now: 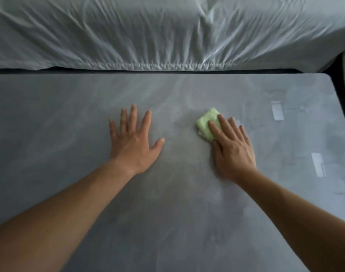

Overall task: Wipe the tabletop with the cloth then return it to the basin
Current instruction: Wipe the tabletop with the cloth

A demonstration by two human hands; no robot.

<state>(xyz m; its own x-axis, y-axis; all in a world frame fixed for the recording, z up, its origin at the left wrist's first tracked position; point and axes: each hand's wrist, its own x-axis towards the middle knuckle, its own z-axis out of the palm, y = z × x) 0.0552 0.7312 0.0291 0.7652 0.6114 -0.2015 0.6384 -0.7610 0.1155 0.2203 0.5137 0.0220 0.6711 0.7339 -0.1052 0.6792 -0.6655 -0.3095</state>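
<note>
While the white sheet (148,32) fills the far side, I judge I'm mid-wipe on the grey tabletop (69,114). My left hand (133,142) lies flat and spread on it, holding nothing. My right hand (231,146) presses straight fingers onto the folded green cloth (206,122), right of centre. Next calls for steady pressure across unwiped areas; the basin is out of view.

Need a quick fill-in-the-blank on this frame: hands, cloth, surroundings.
The right hand presses a pale ____ cloth onto the tabletop. The left hand rests flat, holding ____. The wrinkled sheet lies beyond the tabletop's ____ edge.
Missing: green; nothing; far.
</note>
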